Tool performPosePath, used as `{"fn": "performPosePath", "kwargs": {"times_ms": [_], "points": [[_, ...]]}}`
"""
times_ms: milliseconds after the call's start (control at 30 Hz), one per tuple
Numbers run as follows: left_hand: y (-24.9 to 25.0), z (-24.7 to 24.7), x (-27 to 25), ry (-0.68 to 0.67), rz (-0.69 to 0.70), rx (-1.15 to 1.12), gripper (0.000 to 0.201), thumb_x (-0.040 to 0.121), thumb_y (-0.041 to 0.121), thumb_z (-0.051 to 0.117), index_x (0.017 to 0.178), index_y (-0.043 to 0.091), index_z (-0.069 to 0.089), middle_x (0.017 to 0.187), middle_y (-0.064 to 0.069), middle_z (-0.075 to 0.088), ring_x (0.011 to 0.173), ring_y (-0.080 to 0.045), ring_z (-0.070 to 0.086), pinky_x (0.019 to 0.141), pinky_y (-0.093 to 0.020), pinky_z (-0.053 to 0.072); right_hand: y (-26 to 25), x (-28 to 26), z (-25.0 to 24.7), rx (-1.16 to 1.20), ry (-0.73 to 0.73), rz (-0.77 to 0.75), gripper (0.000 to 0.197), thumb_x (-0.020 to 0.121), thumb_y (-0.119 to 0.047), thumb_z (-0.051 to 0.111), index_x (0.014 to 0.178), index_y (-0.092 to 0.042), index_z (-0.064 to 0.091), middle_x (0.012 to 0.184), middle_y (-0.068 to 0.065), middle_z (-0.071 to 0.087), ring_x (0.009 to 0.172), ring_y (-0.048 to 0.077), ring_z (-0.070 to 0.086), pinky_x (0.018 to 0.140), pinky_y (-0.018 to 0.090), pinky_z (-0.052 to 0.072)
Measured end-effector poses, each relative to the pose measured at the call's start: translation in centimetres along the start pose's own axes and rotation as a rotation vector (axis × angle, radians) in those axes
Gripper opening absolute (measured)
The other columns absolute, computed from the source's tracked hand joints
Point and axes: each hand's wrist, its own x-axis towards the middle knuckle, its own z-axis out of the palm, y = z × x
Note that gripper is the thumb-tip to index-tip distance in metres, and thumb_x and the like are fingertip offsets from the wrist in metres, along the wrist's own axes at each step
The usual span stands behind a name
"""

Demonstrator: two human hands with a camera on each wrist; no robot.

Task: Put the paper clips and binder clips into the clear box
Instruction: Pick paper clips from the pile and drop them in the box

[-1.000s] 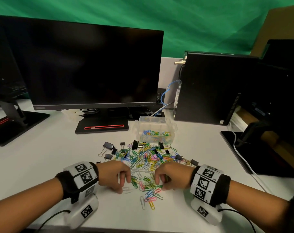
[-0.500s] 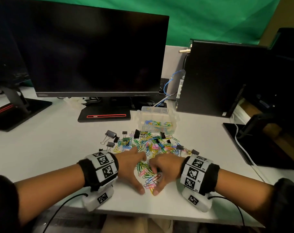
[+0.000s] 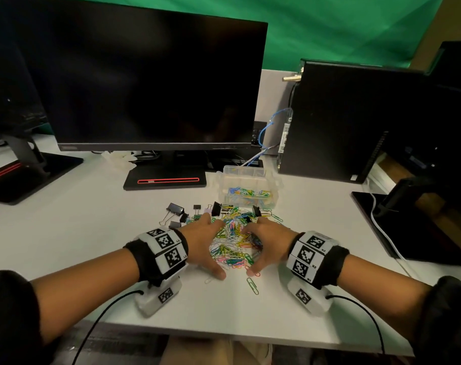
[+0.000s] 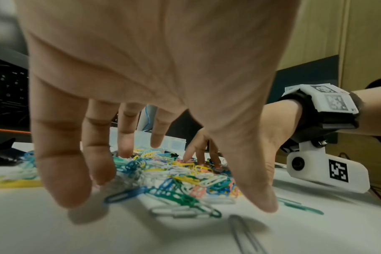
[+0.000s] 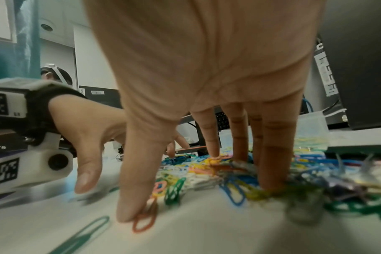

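Observation:
A heap of coloured paper clips [image 3: 234,242] lies on the white desk [image 3: 66,233] in front of the clear box [image 3: 250,189], which holds some clips. Black binder clips [image 3: 174,208] lie along the heap's far edge. My left hand [image 3: 204,245] and right hand [image 3: 267,245] stand on either side of the heap, fingers spread and straight, tips on the desk and clips. In the left wrist view the left hand [image 4: 141,154] brackets the paper clips [image 4: 174,180]. In the right wrist view the right hand's thumb touches a red clip [image 5: 145,218]. Neither hand grips anything.
A black monitor [image 3: 145,80] on its stand [image 3: 166,179] rises behind the heap. A black computer tower [image 3: 342,122] stands at the back right. A second monitor base [image 3: 21,172] is at left, another dark base [image 3: 413,233] at right. A loose green clip [image 3: 252,285] lies near the desk's front.
Both hands went from curled beside the near clips to spread, and moved forward round the heap, drawing clips between them. The head view has tilted lower.

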Motion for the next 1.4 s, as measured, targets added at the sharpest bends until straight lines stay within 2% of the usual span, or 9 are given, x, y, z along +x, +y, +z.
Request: {"fn": "performPosePath", "kwargs": {"times_ms": [167, 333, 500, 633, 700, 800, 867, 1233, 1400], "points": [[1.0, 0.4, 0.9, -0.018, 0.070, -0.051, 0.096, 0.065, 0.055, 0.075, 0.141, 0.021, 0.027, 0.131, -0.005, 0.037, 0.119, -0.024, 0.048, 0.101, -0.035, 0.043, -0.9, 0.4, 0.0, 0.035, 0.005, -0.051, 0.077, 0.061, -0.048, 0.081, 0.125, -0.019, 0.049, 0.109, 0.003, 0.050, 0.095, 0.018, 0.048, 0.083, 0.029, 0.044], [2.1, -0.3, 1.7, -0.002, 0.161, -0.074, 0.053, 0.079, 0.035, 0.071, 0.121, 0.011, 0.047, 0.117, -0.011, 0.054, 0.091, -0.019, 0.047, 0.077, -0.025, 0.037, -1.2, 0.5, -0.2, 0.131, 0.030, -0.097, 0.033, 0.070, -0.026, 0.079, 0.096, -0.016, 0.061, 0.087, -0.003, 0.056, 0.079, 0.014, 0.051, 0.066, 0.024, 0.037], [1.2, -0.8, 2.4, 0.006, 0.160, -0.090, 0.037, 0.090, 0.025, 0.058, 0.124, 0.012, 0.052, 0.113, -0.010, 0.063, 0.100, -0.026, 0.060, 0.079, -0.027, 0.043, 0.0, 0.4, -0.8, 0.197, 0.084, -0.075, 0.019, 0.080, -0.013, 0.069, 0.098, -0.011, 0.068, 0.092, 0.006, 0.069, 0.070, 0.012, 0.057, 0.062, 0.018, 0.045], [0.2, -1.2, 3.1, 0.005, 0.138, -0.293, 0.027, 0.094, 0.016, 0.053, 0.118, 0.004, 0.055, 0.081, -0.014, 0.066, 0.063, -0.023, 0.062, 0.062, -0.026, 0.052, 1.4, 0.6, -1.5, 0.343, 0.103, -0.013, 0.012, 0.085, -0.011, 0.066, 0.096, -0.012, 0.070, 0.080, 0.005, 0.069, 0.051, 0.006, 0.061, 0.045, 0.008, 0.044], [-0.3, -1.6, 3.5, -0.008, 0.138, -0.409, 0.022, 0.095, 0.014, 0.052, 0.114, 0.004, 0.057, 0.076, -0.008, 0.067, 0.051, -0.014, 0.059, 0.054, -0.022, 0.054, 2.1, 1.0, -1.9, 0.415, 0.114, 0.023, 0.010, 0.084, -0.012, 0.068, 0.093, -0.013, 0.069, 0.082, 0.006, 0.069, 0.049, 0.003, 0.061, 0.049, 0.012, 0.049], [-0.8, -2.4, 4.3, -0.004, 0.147, -0.598, 0.014, 0.096, 0.011, 0.050, 0.104, 0.003, 0.057, 0.078, -0.006, 0.069, 0.044, -0.006, 0.057, 0.058, -0.029, 0.058, 3.0, 1.5, -2.9, 0.531, 0.148, 0.063, 0.008, 0.083, -0.008, 0.068, 0.087, -0.014, 0.071, 0.079, 0.005, 0.070, 0.054, 0.006, 0.065, 0.063, 0.024, 0.059], [-0.9, -3.2, 4.9, 0.041, 0.149, -0.667, 0.017, 0.096, 0.009, 0.049, 0.106, -0.001, 0.057, 0.076, -0.003, 0.068, 0.043, -0.001, 0.057, 0.054, -0.019, 0.055, 3.6, 1.9, -3.7, 0.577, 0.177, 0.077, 0.010, 0.082, -0.005, 0.067, 0.083, -0.014, 0.072, 0.076, 0.004, 0.070, 0.058, 0.010, 0.066, 0.069, 0.030, 0.060], [-1.7, -8.2, 9.9, 0.235, 0.096, -0.881, 0.020, 0.096, 0.004, 0.046, 0.110, -0.005, 0.057, 0.075, -0.001, 0.063, 0.045, 0.002, 0.059, 0.056, -0.010, 0.053, 6.2, 7.2, -7.8, 0.705, 0.521, 0.187, 0.010, 0.082, -0.004, 0.066, 0.080, -0.012, 0.072, 0.080, 0.013, 0.072, 0.062, 0.014, 0.065, 0.072, 0.024, 0.058], [-1.4, -8.6, 12.9, 0.260, 0.034, -0.929, 0.028, 0.095, 0.000, 0.046, 0.122, -0.009, 0.049, 0.073, -0.004, 0.061, 0.040, 0.004, 0.058, 0.050, -0.009, 0.051, 5.9, 9.6, -6.3, 0.479, 0.514, 0.181, 0.015, 0.085, -0.010, 0.062, 0.095, -0.010, 0.074, 0.096, 0.012, 0.073, 0.085, 0.021, 0.066, 0.084, 0.030, 0.053]]}}
